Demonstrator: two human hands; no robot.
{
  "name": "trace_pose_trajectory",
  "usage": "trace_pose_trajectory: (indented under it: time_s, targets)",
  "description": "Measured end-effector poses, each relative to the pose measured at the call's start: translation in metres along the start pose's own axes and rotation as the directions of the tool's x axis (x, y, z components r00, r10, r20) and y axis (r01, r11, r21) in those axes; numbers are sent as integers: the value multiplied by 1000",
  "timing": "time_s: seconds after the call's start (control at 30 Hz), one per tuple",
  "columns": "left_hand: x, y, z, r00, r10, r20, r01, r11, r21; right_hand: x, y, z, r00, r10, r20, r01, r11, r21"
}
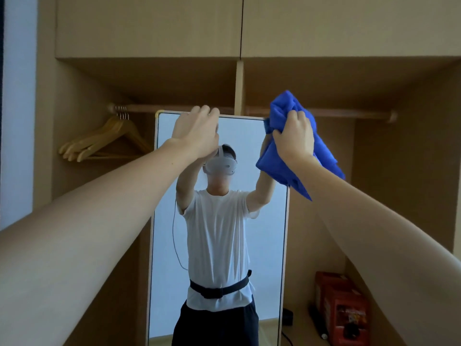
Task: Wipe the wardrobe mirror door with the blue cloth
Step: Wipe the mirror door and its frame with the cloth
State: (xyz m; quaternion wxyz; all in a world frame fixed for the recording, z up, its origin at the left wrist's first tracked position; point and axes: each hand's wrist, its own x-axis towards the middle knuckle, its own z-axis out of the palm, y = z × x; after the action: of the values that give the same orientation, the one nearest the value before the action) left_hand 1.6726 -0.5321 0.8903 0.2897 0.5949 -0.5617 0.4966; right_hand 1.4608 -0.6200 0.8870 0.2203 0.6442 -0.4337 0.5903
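We've got our left hand [197,132] hooked over the mirror's [249,151] top edge, fingers curled, right hand [294,138] bunching the blue cloth [299,156] beside it

Soft, dim daylight, brightest in the mirror [224,136] reflection and on the pale wall [17,121] at left, deep shadow under the upper cabinets [149,26], slightly soft overall, wide-angle bending at edges, no harsh glare.

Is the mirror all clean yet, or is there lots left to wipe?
Just starting, it seems. The right hand grips the bunched blue cloth at the tall wood-framed mirror door's top right corner; the left hand holds its top edge. All the glass below looks left.
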Motion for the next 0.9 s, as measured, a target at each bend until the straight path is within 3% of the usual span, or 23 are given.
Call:
trace_pose_trajectory:
  time_s: [0.1,0.2,0.3,0.4,0.6,0.8,0.9]
  targets:
    - [2,-35,7,993,-111,-37,112,993,48,5,-10,2,983,174,-54,-170,982,77]
    - [6,-71,10,977,-201,74,194,977,88,1,-22,8,991,121,-54,-120,993,21]
    - [8,-95,17,945,-244,218,263,963,-64,8,-18,1,979,204,-20,-202,977,69]
    - [7,-100,23,961,-205,185,244,944,-220,7,-28,2,939,342,-34,-337,936,104]
    - [10,-97,28,972,-215,98,232,947,-221,-18,-69,27,998,67,-11,-66,997,32]
    - [10,-99,33,975,-203,87,216,957,-193,-14,-70,25,932,358,-61,-349,929,125]
    - [9,-98,31,976,-198,94,214,954,-210,-21,-91,33,954,294,-55,-288,953,91]
